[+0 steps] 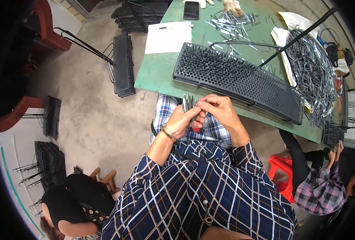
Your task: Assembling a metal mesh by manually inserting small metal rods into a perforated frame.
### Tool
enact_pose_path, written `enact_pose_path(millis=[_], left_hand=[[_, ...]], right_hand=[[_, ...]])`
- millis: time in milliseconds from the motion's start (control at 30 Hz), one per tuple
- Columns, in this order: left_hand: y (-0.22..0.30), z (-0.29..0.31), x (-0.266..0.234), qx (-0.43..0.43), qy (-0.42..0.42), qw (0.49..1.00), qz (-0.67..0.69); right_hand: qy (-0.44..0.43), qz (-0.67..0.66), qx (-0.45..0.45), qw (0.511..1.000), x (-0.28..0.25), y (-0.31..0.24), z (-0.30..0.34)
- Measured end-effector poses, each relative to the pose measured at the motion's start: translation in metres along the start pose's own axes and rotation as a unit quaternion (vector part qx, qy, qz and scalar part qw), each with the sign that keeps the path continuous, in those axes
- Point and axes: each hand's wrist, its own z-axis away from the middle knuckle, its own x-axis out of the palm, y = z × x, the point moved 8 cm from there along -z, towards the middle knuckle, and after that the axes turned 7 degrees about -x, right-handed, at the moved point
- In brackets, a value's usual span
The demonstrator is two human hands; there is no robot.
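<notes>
Plaid shirt nearest. Before the perforated rack, left hand grips slender black-and-silver strips; right hand pinching, contents unclear.

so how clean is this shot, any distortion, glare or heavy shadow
All in the head view: edges bow near the black fisheye rim; the paper looks bright; the far upper left is very dark; the left hand and right hand look fairly sharp, but the held thin rods crowd together, hard to separate.
</notes>
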Motion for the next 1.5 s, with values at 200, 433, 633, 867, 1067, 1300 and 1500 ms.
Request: enact_pose_path(millis=[200, 433, 633, 867, 1067, 1300, 1500], left_hand=[[-0.002, -0.005, -0.002, -0.002, -0.005, 1.000, -0.016], [-0.002, -0.016, -0.008, -0.009, -0.013, 0.998, -0.063], [0.004, -0.024, -0.022, 0.000, 0.010, 0.999, 0.035], [0.007, -0.023, -0.026, -0.005, 0.024, 0.999, 0.048], [0.005, -0.024, -0.027, -0.011, 0.017, 0.998, 0.066], [0.002, -0.022, -0.026, -0.018, 0.009, 0.997, 0.071], [0.001, -0.019, -0.024, -0.016, 0.000, 0.997, 0.078]], right_hand=[[-0.014, -0.040, 0.037, 0.998, -0.006, 0.005, -0.003], [0.033, 0.006, 0.081, 0.996, -0.017, 0.009, -0.010], [0.114, 0.071, -0.001, 0.991, -0.021, -0.023, -0.040], [0.131, 0.267, -0.174, 0.939, -0.010, -0.052, -0.076], [0.103, 0.374, -0.220, 0.895, 0.002, -0.055, -0.079], [0.072, 0.397, -0.212, 0.890, 0.008, -0.053, -0.084], [0.066, 0.400, -0.225, 0.886, 0.009, -0.054, -0.083]])
